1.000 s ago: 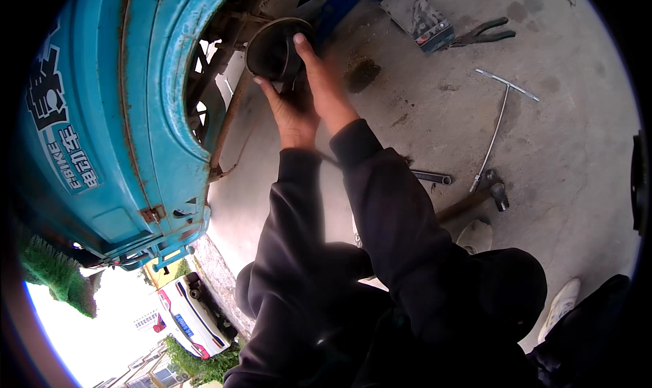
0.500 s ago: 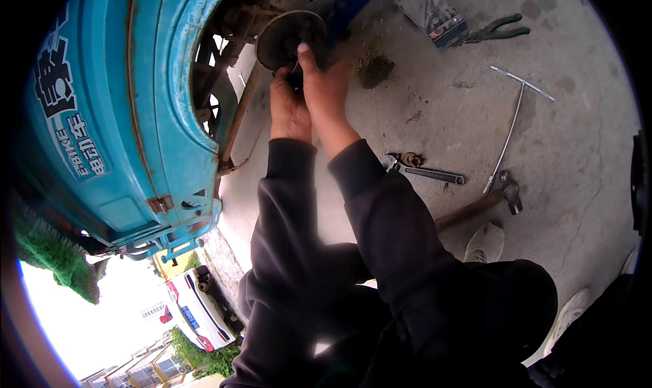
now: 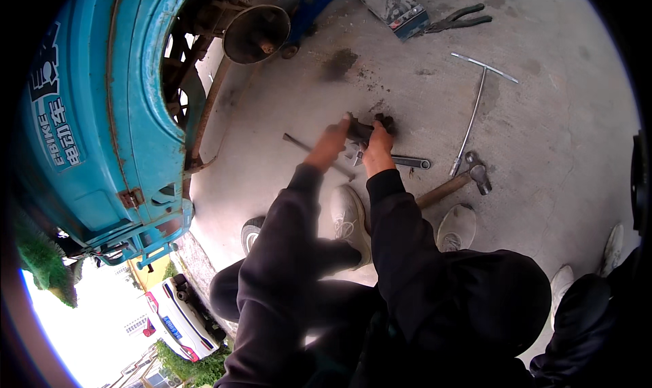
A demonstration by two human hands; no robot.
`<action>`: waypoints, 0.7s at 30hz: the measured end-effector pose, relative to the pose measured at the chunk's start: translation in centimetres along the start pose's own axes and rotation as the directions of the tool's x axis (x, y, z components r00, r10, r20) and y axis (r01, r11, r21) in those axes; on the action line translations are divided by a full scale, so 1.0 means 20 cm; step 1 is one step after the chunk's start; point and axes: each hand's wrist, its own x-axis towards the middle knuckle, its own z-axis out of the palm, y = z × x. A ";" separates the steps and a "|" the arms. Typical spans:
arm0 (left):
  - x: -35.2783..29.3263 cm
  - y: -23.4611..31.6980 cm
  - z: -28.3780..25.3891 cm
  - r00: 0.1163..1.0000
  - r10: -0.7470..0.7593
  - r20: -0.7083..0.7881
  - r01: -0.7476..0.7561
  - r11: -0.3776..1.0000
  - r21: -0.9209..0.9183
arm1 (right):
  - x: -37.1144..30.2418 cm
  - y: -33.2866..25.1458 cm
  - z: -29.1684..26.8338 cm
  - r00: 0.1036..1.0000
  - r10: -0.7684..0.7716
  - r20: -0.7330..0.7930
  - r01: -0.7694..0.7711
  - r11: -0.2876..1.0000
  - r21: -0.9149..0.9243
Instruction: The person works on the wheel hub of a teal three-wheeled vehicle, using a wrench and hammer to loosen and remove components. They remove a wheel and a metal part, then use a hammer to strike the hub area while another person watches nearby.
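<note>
Low over the concrete, my two hands grip a dark, curved metal part that looks like a brake shoe (image 3: pixel 358 131). My left hand (image 3: pixel 330 143) is closed on its left end, slightly blurred. On its right side my right hand (image 3: pixel 379 149) is closed, with dark lumpy bits beyond the fingers. Directly under my right hand lies an adjustable wrench (image 3: pixel 411 162), its jaw partly covered. A thin metal bar (image 3: pixel 299 143) lies beside my left hand. Farther up-left, a round dished backing plate (image 3: pixel 246 33) with a rusty stub in its middle sits on the vehicle's axle, untouched.
The turquoise vehicle body (image 3: pixel 88 198) fills the left. At right lie a hammer (image 3: pixel 479 174), a T-handle socket wrench (image 3: pixel 481 102) and pliers (image 3: pixel 459 19) by a scuffed box (image 3: pixel 401 7). A blue jack (image 3: pixel 314 4) stands near the plate. Another person's shoes (image 3: pixel 561 286) show lower right.
Both hands have come away from the round plate, back towards me and down near the wrench, with the dark curved part in them. The view has shifted slightly, and the plate's middle shows now.
</note>
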 end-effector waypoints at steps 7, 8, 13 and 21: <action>-0.10 0.33 -0.26 0.868 0.417 0.268 -0.442 0.408 0.799 | 0.21 0.03 -0.01 0.960 -0.281 0.006 0.281 0.958 0.051; -0.15 0.33 -0.35 0.857 0.447 0.257 -0.443 0.384 0.810 | 0.13 0.03 0.05 0.976 -0.191 -0.108 0.190 0.982 -0.012; -0.68 0.72 -0.41 0.660 0.660 0.358 -0.512 0.047 0.858 | 0.13 -0.25 0.02 0.978 -0.206 -0.027 0.207 0.954 0.215; -0.91 0.49 -0.17 0.442 0.497 0.747 -0.797 -0.165 0.581 | -0.15 -0.85 -0.59 0.682 -0.708 -0.184 0.696 0.552 0.459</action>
